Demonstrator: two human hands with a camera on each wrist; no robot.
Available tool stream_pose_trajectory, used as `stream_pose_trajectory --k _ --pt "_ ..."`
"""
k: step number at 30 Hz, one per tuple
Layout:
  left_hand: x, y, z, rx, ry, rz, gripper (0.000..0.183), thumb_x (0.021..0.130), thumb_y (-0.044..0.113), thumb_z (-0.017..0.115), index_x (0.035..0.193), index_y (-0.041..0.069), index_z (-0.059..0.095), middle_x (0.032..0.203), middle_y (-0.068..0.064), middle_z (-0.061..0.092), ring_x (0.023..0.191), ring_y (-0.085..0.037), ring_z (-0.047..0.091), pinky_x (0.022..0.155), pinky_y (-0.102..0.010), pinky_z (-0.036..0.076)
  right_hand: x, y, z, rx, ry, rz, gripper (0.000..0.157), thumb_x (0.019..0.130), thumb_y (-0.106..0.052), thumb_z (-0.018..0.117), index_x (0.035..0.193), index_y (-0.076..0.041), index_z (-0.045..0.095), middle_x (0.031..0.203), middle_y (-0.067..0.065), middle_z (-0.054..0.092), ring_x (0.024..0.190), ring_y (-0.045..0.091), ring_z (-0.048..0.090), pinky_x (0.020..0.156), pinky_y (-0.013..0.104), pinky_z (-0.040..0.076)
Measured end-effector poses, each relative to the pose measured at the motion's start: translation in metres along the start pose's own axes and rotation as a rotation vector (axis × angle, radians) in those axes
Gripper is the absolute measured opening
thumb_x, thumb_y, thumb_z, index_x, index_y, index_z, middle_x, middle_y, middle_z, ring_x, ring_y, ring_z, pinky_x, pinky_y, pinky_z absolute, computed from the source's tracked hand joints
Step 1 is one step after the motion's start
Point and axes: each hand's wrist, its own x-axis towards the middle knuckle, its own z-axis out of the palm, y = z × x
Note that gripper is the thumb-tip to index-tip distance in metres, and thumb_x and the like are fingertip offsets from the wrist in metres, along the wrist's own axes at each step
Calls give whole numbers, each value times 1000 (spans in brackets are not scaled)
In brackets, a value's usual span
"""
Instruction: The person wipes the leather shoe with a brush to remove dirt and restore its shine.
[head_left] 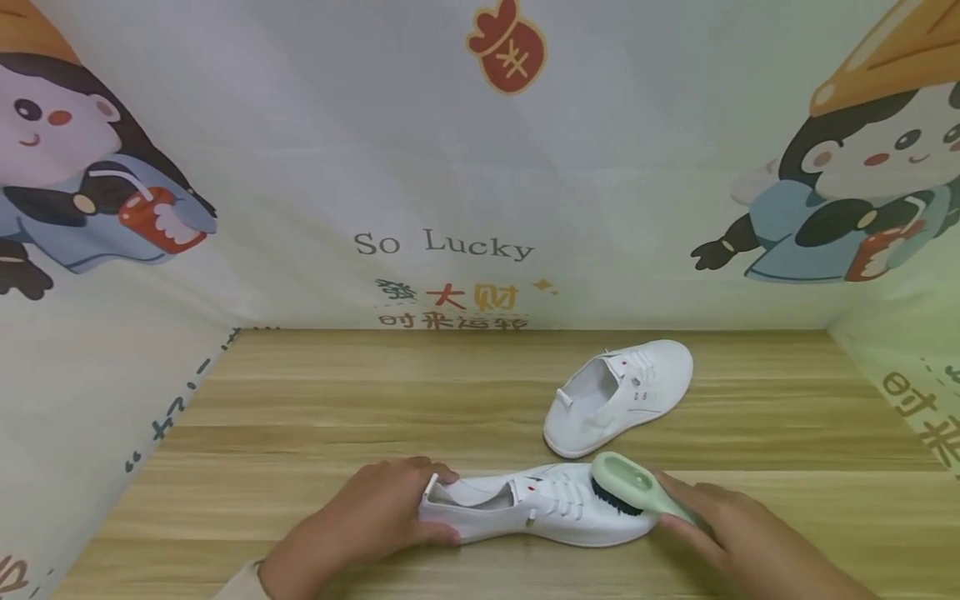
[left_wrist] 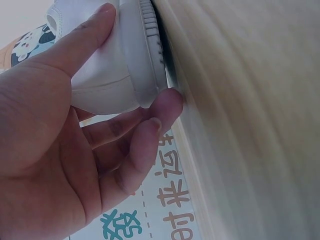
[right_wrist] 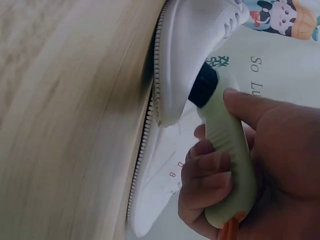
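Note:
A white lace-up shoe (head_left: 495, 517) lies sole-down on the wooden surface, heel to the left, toe to the right. My left hand (head_left: 382, 508) grips its heel, thumb on the near side and fingers round the back, as the left wrist view shows on the white heel (left_wrist: 110, 65). In my right hand (head_left: 720, 525) is a pale green brush (head_left: 626, 483) with dark bristles. Those bristles (right_wrist: 204, 85) touch the upper near the toe. In the right wrist view, the fingers curl round the brush's ribbed handle (right_wrist: 230, 165), and an orange cord hangs from its end.
A second white shoe (head_left: 622, 396) lies just behind the first, toe pointing back and right. The wood-grain tabletop (head_left: 360, 392) meets a printed cloth backdrop (head_left: 442, 167) at the back, with cloth sides on left and right.

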Motion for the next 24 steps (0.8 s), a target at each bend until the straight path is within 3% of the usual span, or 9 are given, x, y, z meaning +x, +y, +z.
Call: stream_pose_trajectory --k 7,14,19,24 --pt "-1 0 0 -1 -2 3 63 72 60 80 118 18 71 111 4 73 88 -12 66 75 -36 52 0 0 -1 -30 50 36 58 99 -49 55 143 -11 55 121 2 71 107 21 69 91 46 55" --pt "1 1 -1 10 -2 7 63 72 61 80 118 19 71 110 3 72 86 -12 66 73 -35 52 -3 6 -8 -59 0 123 60 100 -55 50 140 -12 58 121 7 71 109 27 68 92 54 53" --pt "2 0 -1 14 6 8 64 72 61 80 119 18 71 110 3 72 87 -13 66 74 -36 53 -4 9 -14 -88 5 87 52 100 -50 52 135 -13 64 123 3 71 107 21 68 89 49 55" --pt "0 0 -1 1 -5 -6 64 72 62 79 119 20 71 110 4 72 85 -10 64 74 -36 52 -4 6 -14 -55 -59 33 52 101 -50 51 139 -16 60 130 0 67 111 16 66 89 45 56"
